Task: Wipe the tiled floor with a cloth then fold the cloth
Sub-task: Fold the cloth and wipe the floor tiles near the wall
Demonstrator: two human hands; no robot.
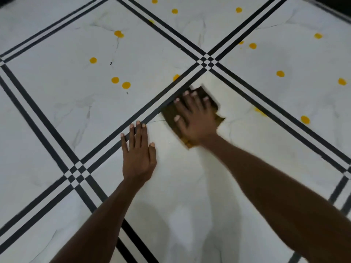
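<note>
While our right hand [195, 120] presses flat with spread fingers on the cloth [169, 114], that cloth lies just beside the black stripes [152, 109], on their near side. Our left hand [138, 154] rests open on the floor [180, 186], nearer us along the same stripes, holding nothing. We judge the cloth light, limp and easily bunched, so for folding we would pinch two corners. Yellow spots [126, 85] beyond the stripes remain unwiped.

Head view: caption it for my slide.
Right hand presses brown cloth on yellow-spotted tiled floor; left hand braces flat.
</note>
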